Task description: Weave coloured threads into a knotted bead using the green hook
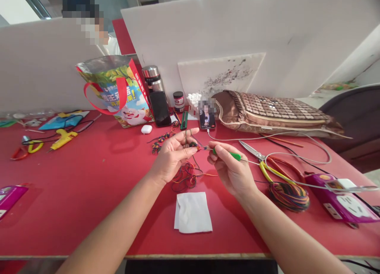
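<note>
My left hand (170,157) pinches a small piece of multicoloured crochet (194,145), with dark yarn looped over its raised fingers. In my right hand (233,169) is a crochet hook with a green handle (236,156). Its metal tip points left and meets the crochet between the hands. Loose multicoloured yarn (185,178) lies tangled on the red table (89,202) below them. Behind my left hand rests a curled dark multicoloured strip (160,141), partly hidden by the fingers.
A folded white tissue (194,212) lies in front. At right are scissors (255,152), a yarn skein (289,195), a purple power strip (341,198) and a white cable. A phone (207,115), a bag (118,92) and a cushion (279,111) stand behind. A glue gun (63,138) lies left.
</note>
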`<move>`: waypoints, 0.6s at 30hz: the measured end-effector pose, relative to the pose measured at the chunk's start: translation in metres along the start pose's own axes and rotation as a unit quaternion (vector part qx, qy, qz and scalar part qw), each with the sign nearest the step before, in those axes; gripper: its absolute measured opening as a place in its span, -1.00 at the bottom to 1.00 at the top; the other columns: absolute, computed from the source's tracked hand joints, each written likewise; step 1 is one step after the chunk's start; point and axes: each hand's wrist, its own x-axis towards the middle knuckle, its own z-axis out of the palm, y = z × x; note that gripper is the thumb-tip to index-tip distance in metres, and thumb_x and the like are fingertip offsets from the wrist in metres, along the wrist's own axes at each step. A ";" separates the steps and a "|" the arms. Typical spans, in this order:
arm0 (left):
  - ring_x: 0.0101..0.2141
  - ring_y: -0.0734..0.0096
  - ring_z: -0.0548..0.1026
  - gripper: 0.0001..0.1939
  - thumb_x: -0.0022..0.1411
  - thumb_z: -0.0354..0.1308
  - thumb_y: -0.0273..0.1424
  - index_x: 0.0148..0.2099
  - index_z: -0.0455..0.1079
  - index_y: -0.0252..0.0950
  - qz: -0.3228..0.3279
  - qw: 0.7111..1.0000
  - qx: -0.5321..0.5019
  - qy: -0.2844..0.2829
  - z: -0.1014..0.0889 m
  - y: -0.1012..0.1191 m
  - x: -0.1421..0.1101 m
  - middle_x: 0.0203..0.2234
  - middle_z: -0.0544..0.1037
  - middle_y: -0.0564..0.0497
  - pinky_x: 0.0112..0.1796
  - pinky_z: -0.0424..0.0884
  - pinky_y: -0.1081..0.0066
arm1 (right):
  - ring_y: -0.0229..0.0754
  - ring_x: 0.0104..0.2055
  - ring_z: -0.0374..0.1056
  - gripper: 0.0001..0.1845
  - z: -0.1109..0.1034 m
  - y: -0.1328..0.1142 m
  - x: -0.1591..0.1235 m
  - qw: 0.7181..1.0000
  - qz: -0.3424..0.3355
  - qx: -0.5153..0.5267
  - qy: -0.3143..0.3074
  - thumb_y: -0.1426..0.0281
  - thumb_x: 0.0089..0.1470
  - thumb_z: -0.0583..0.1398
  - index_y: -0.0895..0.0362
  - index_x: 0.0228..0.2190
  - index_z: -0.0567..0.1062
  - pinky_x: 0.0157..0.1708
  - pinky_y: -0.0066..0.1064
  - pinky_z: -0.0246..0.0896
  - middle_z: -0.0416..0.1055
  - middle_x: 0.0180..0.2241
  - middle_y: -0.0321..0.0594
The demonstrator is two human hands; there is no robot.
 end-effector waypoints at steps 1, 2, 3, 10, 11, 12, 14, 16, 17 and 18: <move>-0.35 0.55 0.50 -0.46 -0.05 0.61 -0.49 0.04 0.73 -0.21 0.005 1.000 0.000 0.005 0.000 -0.003 0.000 -0.35 0.57 0.10 -0.34 0.33 0.52 | -0.24 -0.42 0.36 -0.76 0.000 0.000 0.000 1.000 -0.001 -0.009 0.001 0.18 -0.06 0.60 0.03 -0.35 0.84 -0.36 -0.32 0.30 0.54 -0.50 -0.23; -0.37 0.56 0.49 -0.45 -0.05 0.61 -0.49 0.05 0.73 -0.21 0.011 1.000 0.000 0.011 -0.001 -0.005 -0.001 -0.37 0.56 0.11 -0.34 0.33 0.51 | -0.24 -0.42 0.37 -0.76 -0.001 0.000 -0.001 1.000 -0.004 -0.021 0.002 0.19 -0.05 0.59 0.03 -0.34 0.84 -0.37 -0.32 0.30 0.56 -0.49 -0.23; -0.38 0.57 0.47 -0.44 -0.08 0.62 -0.49 0.04 0.72 -0.21 0.020 1.000 0.003 0.016 -0.002 -0.009 -0.002 -0.37 0.56 0.12 -0.33 0.34 0.51 | -0.23 -0.43 0.38 -0.78 -0.001 -0.001 -0.002 0.999 -0.012 -0.036 0.002 0.20 -0.03 0.58 0.03 -0.32 0.84 -0.37 -0.31 0.31 0.56 -0.49 -0.23; -0.32 0.53 0.53 -0.45 0.07 0.59 -0.44 0.13 0.66 -0.21 0.083 0.994 0.027 0.060 -0.006 -0.022 -0.008 -0.40 0.54 0.15 -0.17 0.47 0.47 | -0.21 -0.37 0.50 -0.89 0.009 -0.005 -0.008 0.971 -0.117 -0.192 -0.077 0.32 0.25 0.44 -0.02 -0.18 0.82 -0.32 -0.30 0.48 0.60 -0.40 -0.25; -0.32 0.53 0.53 -0.42 0.07 0.59 -0.44 0.16 0.65 -0.20 0.090 0.993 0.029 0.065 -0.005 -0.022 -0.010 -0.40 0.55 0.15 -0.17 0.48 0.47 | -0.21 -0.36 0.51 -0.89 0.012 -0.006 -0.007 0.965 -0.132 -0.211 -0.085 0.34 0.27 0.43 -0.02 -0.18 0.81 -0.31 -0.31 0.50 0.61 -0.36 -0.24; -0.32 0.53 0.52 -0.41 0.09 0.59 -0.43 0.18 0.64 -0.19 0.096 0.992 0.033 0.072 -0.004 -0.021 -0.011 -0.39 0.55 0.15 -0.16 0.48 0.47 | -0.21 -0.35 0.52 -0.89 0.014 -0.006 -0.006 0.960 -0.142 -0.225 -0.089 0.35 0.27 0.43 -0.02 -0.18 0.81 -0.30 -0.31 0.52 0.61 -0.32 -0.24; -0.32 0.52 0.52 -0.42 0.16 0.56 -0.42 0.23 0.61 -0.18 0.112 0.989 0.045 0.082 -0.002 -0.021 -0.014 -0.38 0.55 0.15 -0.17 0.49 0.47 | -0.21 -0.32 0.53 -0.91 0.017 -0.004 -0.004 0.954 -0.151 -0.243 -0.089 0.36 0.27 0.43 -0.02 -0.19 0.80 -0.26 -0.29 0.54 0.63 -0.27 -0.22; -0.31 0.49 0.53 -0.43 0.22 0.52 -0.41 0.27 0.59 -0.17 0.128 0.986 0.058 0.085 -0.001 -0.021 -0.017 -0.37 0.56 0.14 -0.19 0.49 0.46 | -0.19 -0.29 0.55 -0.94 0.017 -0.001 -0.003 0.953 -0.149 -0.249 -0.082 0.36 0.24 0.46 0.00 -0.22 0.78 -0.20 -0.27 0.55 0.64 -0.25 -0.21; -0.31 0.49 0.53 -0.42 0.23 0.50 -0.42 0.29 0.58 -0.17 0.133 0.986 0.063 0.084 0.000 -0.022 -0.019 -0.37 0.56 0.14 -0.20 0.49 0.45 | -0.18 -0.27 0.55 -0.95 0.017 0.001 -0.003 0.955 -0.146 -0.247 -0.077 0.35 0.22 0.47 0.01 -0.23 0.77 -0.19 -0.26 0.56 0.65 -0.25 -0.21; -0.32 0.48 0.53 -0.42 0.24 0.49 -0.42 0.30 0.57 -0.16 0.135 0.985 0.063 0.084 0.001 -0.022 -0.020 -0.37 0.55 0.14 -0.21 0.49 0.44 | -0.17 -0.26 0.56 -0.95 0.017 0.003 -0.003 0.957 -0.144 -0.242 -0.071 0.35 0.21 0.48 0.01 -0.25 0.75 -0.19 -0.27 0.55 0.64 -0.25 -0.21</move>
